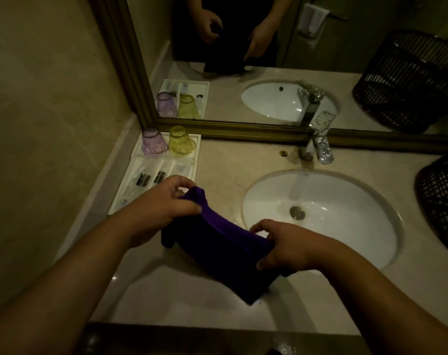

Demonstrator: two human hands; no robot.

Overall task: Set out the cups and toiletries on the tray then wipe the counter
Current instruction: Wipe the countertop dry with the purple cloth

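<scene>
A white tray point(195, 155) lies on the beige counter point(223, 170) at the left, against the mirror. At its far end a purple cup point(153, 142) and a yellow cup point(180, 141) stand upside down, side by side. Several wrapped toiletries point(151, 178) lie in the tray's compartments. A dark purple cloth point(217, 247) is stretched just above the counter's front, left of the sink. My left hand point(164, 201) pinches its far left corner. My right hand point(284, 245) grips its right edge.
A white oval sink point(320, 216) is set into the counter at the right, with a chrome faucet point(320, 144) behind it. A dark woven basket point(440, 203) stands at the far right. The framed mirror point(243, 129) runs along the back.
</scene>
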